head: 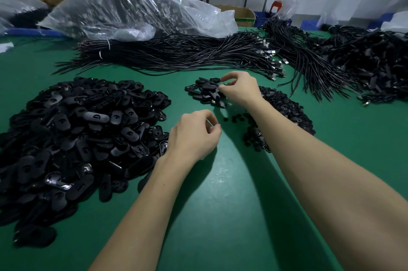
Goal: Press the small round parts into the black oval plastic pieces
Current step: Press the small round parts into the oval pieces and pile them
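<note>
Black oval plastic pieces (72, 129): big loose heap on the green table (220, 204), left of centre. A smaller pile of ovals (205, 92) lies farther off, mid-table. Small round parts (284, 109) heaped on the right, with a few strays on the mat near the middle.

Handling, as a judgement: ovals look like thin moulded shells, light, stiff, glossy in spots, likely to slide over one another. Best pinched across the narrow width, near the recess that takes the round part. Round parts are tiny and light; fingertip pinch only, easy to drop or lose among the heap.

Right hand (239, 89): reached to the far small pile, thumb and forefinger drawn close at its edge, touching or pinching something black. Whether it holds an oval or a round part cannot be told.

Left hand (194, 136): over bare mat just right of the big heap, fingers curled, tips nearly meeting. Nothing visible between them; too small to tell.
</note>
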Available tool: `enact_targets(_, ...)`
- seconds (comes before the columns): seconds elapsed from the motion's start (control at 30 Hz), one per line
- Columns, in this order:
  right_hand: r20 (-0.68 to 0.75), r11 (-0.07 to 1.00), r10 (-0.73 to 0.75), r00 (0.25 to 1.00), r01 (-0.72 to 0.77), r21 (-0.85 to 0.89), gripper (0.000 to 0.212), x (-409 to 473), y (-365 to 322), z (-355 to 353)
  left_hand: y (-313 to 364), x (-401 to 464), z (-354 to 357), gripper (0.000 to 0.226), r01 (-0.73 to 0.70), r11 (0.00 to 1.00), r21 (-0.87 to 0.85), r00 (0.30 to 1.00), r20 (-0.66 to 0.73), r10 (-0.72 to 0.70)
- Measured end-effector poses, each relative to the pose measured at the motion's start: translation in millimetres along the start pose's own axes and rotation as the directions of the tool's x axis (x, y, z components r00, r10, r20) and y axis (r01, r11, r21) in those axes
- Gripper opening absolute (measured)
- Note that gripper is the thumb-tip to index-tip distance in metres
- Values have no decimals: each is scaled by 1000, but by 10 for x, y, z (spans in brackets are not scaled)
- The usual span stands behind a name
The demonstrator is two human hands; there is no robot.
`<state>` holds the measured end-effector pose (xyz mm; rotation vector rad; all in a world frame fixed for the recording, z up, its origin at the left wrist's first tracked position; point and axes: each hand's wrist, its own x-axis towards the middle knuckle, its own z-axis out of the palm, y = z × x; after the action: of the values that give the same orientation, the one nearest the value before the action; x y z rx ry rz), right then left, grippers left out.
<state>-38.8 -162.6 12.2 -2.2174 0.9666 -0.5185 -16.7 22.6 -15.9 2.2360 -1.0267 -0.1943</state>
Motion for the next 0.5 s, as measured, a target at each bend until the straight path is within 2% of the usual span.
enact_targets(0.1, -8, 997, -81, 997, 81, 4, 19, -55, -92, 5, 9, -10, -6, 10, -2, 1000, 7, 1000, 4, 2)
enact_targets(0.17, 110, 983, -178, 978, 183, -31, 18, -86, -219, 33, 21, -21, -17, 9, 0, 1000, 14, 1000, 7, 0)
enact_targets(0.23, 292, 959, -245, 924, 276, -68, 16, -132, -391, 76, 32, -31, -22, 8, 12, 1000, 17, 1000, 14, -12)
enact_targets(0.3, 443, 941, -254, 860, 326, -94, 14, -177, -577, 133, 22, -38, -25, 7, 19, 1000, 22, 999, 29, -20)
enact_targets(0.37, 535, 915, -238, 811, 372, -157, 12, -210, -744, 216, 23, -40, -32, 6, 13, 999, 30, 999, 48, -14)
enact_targets(0.43, 564, 877, -219, 796, 414, -245, 16, -241, -881, 317, 14, -35, -28, 9, 1, 999, 43, 998, 69, -4)
enact_targets(0.5, 551, 850, -189, 813, 416, -323, 24, -269, -978, 438, 25, -16, -35, 12, 3, 998, 66, 996, 92, -9)
